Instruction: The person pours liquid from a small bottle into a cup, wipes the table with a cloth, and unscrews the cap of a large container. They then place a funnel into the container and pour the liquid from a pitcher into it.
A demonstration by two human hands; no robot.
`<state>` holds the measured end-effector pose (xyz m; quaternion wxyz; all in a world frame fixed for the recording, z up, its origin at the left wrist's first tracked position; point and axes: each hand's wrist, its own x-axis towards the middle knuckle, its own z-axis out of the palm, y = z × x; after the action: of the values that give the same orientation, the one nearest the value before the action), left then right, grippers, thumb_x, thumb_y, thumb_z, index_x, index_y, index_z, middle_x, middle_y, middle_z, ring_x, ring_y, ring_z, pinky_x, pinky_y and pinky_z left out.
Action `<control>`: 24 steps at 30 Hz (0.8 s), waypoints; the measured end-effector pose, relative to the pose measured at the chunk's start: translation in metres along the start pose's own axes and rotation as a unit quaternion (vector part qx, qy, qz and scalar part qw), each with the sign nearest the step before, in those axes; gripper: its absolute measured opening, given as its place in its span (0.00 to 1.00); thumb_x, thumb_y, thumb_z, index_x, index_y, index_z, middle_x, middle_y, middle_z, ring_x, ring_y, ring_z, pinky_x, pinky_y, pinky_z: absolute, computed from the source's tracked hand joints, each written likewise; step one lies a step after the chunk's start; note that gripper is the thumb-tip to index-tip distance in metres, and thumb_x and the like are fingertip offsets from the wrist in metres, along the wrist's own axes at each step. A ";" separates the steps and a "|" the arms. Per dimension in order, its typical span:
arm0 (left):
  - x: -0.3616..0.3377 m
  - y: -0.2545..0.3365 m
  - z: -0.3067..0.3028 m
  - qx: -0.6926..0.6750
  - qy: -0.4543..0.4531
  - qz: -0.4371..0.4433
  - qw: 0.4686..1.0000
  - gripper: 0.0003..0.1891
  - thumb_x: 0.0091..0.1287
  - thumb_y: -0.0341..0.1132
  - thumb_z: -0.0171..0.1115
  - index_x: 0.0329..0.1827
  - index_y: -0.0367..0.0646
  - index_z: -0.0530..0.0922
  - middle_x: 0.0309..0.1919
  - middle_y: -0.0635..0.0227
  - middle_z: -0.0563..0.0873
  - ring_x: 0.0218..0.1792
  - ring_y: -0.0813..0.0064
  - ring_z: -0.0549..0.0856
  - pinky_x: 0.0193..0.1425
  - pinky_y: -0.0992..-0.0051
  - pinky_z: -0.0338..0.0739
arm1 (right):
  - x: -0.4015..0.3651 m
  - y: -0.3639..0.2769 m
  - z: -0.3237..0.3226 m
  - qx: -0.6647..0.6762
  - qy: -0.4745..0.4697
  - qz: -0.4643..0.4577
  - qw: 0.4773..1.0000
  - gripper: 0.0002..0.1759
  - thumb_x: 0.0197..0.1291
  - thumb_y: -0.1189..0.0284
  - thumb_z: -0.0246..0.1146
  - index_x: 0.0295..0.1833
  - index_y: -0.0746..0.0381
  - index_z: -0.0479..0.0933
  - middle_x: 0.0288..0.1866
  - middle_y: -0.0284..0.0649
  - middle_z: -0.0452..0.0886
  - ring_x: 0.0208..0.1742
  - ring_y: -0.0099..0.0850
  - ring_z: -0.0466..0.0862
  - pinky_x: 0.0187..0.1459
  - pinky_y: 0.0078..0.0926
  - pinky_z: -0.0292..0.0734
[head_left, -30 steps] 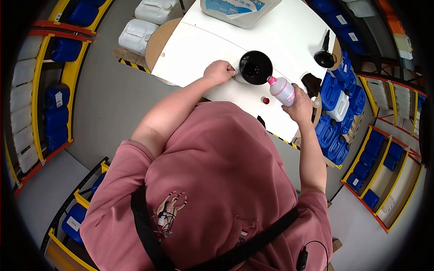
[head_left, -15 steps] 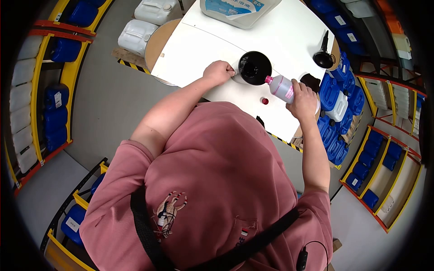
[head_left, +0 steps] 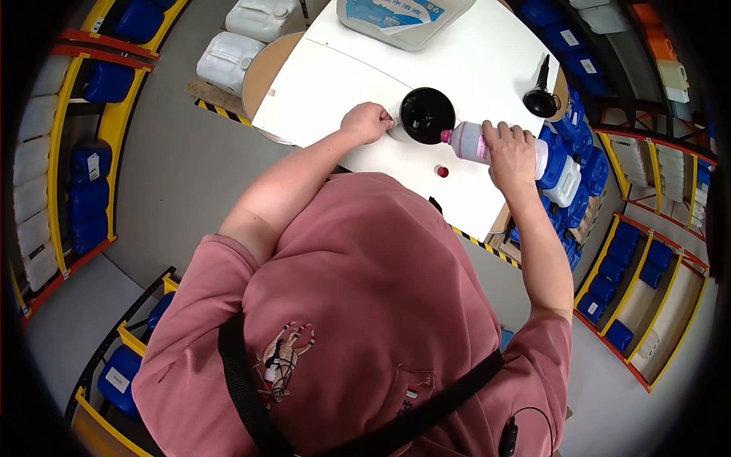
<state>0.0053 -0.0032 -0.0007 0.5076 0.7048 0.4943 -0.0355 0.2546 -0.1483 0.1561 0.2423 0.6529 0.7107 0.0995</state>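
Bottle [head_left: 468,142] of pale, cloudy plastic, with a pink neck and pink marks, has just been tipped over more. A second ago it sat at a steeper slant. Now it is held nearly flat, just to the right of the round, deep, black-lined cup [head_left: 428,97]. Its pink mouth has come in to the cup's right edge, but I cannot tell if they touch. So the mouth now points at the cup, which looks like a good way to pour, though no stream of liquid shows.

The bare right hand [head_left: 512,156], to the right of the cup, is wrapped around the bottle from above. It has swung outward as the bottle tipped. The bare left hand [head_left: 365,123] has stayed just left of the cup. Its fingers are curled in, with the tips close by the cup's side. I cannot tell if they hold it.

The small, round, red cap [head_left: 442,172] sits near the cup, on the side closer to the person. The black plastic funnel [head_left: 539,103] lies well to the right of the cup. The big, pale plastic jug [head_left: 426,36] with a blue label stands past the cup, away from the person.
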 end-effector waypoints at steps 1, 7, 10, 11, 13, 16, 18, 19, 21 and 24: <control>0.000 0.001 -0.001 0.001 -0.003 -0.004 1.000 0.14 0.73 0.46 0.70 0.50 0.46 0.90 0.46 0.65 0.93 0.46 0.67 0.89 0.55 0.66 0.81 | 0.001 0.000 -0.002 -0.001 0.000 0.000 1.000 0.31 0.52 0.78 0.71 0.63 0.55 0.73 0.46 0.39 0.83 0.51 0.40 0.84 0.55 0.38 0.75; 0.000 0.000 0.000 0.004 0.001 -0.001 1.000 0.14 0.73 0.46 0.70 0.50 0.46 0.90 0.47 0.65 0.93 0.47 0.66 0.89 0.56 0.65 0.81 | 0.005 -0.004 -0.008 -0.009 -0.018 -0.008 1.000 0.30 0.53 0.77 0.72 0.62 0.55 0.74 0.46 0.38 0.83 0.50 0.39 0.84 0.55 0.37 0.75; -0.003 0.002 -0.001 0.008 0.000 0.002 1.000 0.14 0.72 0.46 0.70 0.50 0.46 0.90 0.46 0.65 0.93 0.47 0.66 0.89 0.56 0.65 0.81 | 0.006 -0.005 -0.012 -0.015 -0.013 -0.011 1.000 0.29 0.53 0.77 0.72 0.62 0.55 0.74 0.45 0.38 0.83 0.50 0.38 0.84 0.55 0.37 0.75; -0.002 0.001 -0.001 0.008 0.000 0.003 1.000 0.14 0.72 0.46 0.70 0.50 0.46 0.90 0.46 0.65 0.93 0.47 0.66 0.89 0.56 0.65 0.81 | 0.007 -0.005 -0.014 -0.009 -0.019 -0.006 1.000 0.30 0.53 0.78 0.71 0.63 0.54 0.74 0.47 0.39 0.83 0.51 0.39 0.84 0.57 0.38 0.75; 0.000 -0.001 0.000 0.007 -0.003 0.003 1.000 0.14 0.73 0.46 0.70 0.50 0.46 0.90 0.47 0.65 0.93 0.48 0.66 0.89 0.57 0.65 0.81 | 0.008 -0.005 -0.014 -0.003 -0.024 -0.001 1.000 0.32 0.52 0.80 0.71 0.65 0.54 0.73 0.48 0.39 0.83 0.53 0.40 0.84 0.59 0.39 0.75; -0.003 0.002 -0.002 0.010 -0.008 0.000 1.000 0.14 0.73 0.46 0.69 0.50 0.46 0.90 0.47 0.65 0.93 0.48 0.66 0.89 0.57 0.65 0.81 | 0.012 -0.006 -0.013 -0.012 -0.022 -0.008 1.000 0.31 0.53 0.80 0.70 0.64 0.55 0.73 0.48 0.39 0.83 0.52 0.39 0.84 0.59 0.39 0.75; -0.002 0.002 -0.002 0.013 -0.008 0.000 1.000 0.14 0.73 0.46 0.69 0.50 0.46 0.90 0.47 0.65 0.93 0.48 0.66 0.89 0.57 0.65 0.81 | 0.014 -0.006 -0.015 -0.029 -0.009 -0.016 0.999 0.30 0.54 0.79 0.71 0.63 0.55 0.74 0.48 0.39 0.83 0.52 0.38 0.84 0.58 0.38 0.75; -0.002 0.001 -0.002 0.015 -0.007 0.000 1.000 0.14 0.73 0.46 0.69 0.50 0.46 0.90 0.47 0.65 0.93 0.48 0.66 0.89 0.57 0.65 0.81 | 0.015 -0.006 -0.017 -0.029 -0.009 -0.016 0.999 0.30 0.54 0.79 0.71 0.63 0.55 0.74 0.48 0.39 0.83 0.52 0.38 0.84 0.58 0.38 0.75; -0.003 0.003 -0.002 0.013 -0.005 -0.003 1.000 0.14 0.73 0.46 0.69 0.50 0.46 0.90 0.47 0.66 0.93 0.48 0.67 0.89 0.57 0.65 0.81 | 0.017 -0.006 -0.020 -0.044 -0.003 -0.021 0.999 0.29 0.54 0.78 0.71 0.63 0.55 0.74 0.47 0.38 0.83 0.52 0.38 0.84 0.58 0.38 0.75; -0.003 0.003 -0.002 0.010 -0.003 -0.006 1.000 0.14 0.73 0.46 0.69 0.50 0.47 0.90 0.47 0.66 0.93 0.48 0.67 0.89 0.57 0.64 0.81 | 0.019 -0.006 -0.024 -0.051 0.005 -0.023 0.998 0.27 0.56 0.78 0.71 0.62 0.55 0.74 0.46 0.38 0.83 0.51 0.37 0.84 0.57 0.38 0.75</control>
<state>0.0051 -0.0037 0.0032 0.5018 0.7067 0.4967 -0.0451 0.2378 -0.1263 0.1701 0.2745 0.6225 0.7207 0.1333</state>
